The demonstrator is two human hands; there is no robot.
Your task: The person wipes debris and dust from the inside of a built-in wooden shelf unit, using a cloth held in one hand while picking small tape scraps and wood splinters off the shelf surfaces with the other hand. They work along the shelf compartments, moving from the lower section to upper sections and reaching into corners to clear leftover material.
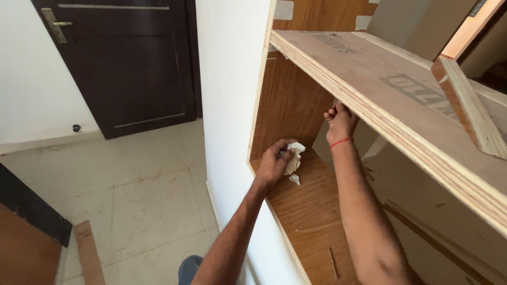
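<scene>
Left hand: the left hand (273,162) is closed around a crumpled white cloth (293,158), fingers curled tight, knuckles toward the camera.
Right hand: the right hand (340,122) reaches up under the plywood shelf (369,68); its fingertips vanish behind the shelf's front edge, so I cannot tell whether it grips anything or only presses there.
Hidden: the underside of the shelf and whatever the right fingers meet are out of sight; the left palm is turned away.
Cut off: both forearms run off the bottom edge at 6 o'clock, and the shelf runs off at 3 o'clock.
Hard to make out: faded printed marks on the shelf top are too worn to make out; a thin dark stick (333,262) lies on the lower board at 5 o'clock, its kind unclear.
Cloth look: white, wadded, with 1 loose corner hanging below the fist, just above the lower board.
Cloth place: near the middle of the view, inside the cabinet opening, at 9 o'clock from the right wrist.
Wrist: a red thread band (340,142) circles the right wrist.
Lower board: a brown wood-grain laminate board (311,211) lies below the left fist.
Cabinet side: a white panel (229,105) stands at 9 o'clock from the left hand.
Beyond: a dark brown door (132,58) at 11 o'clock, pale floor tiles (132,184) at 8 o'clock.
</scene>
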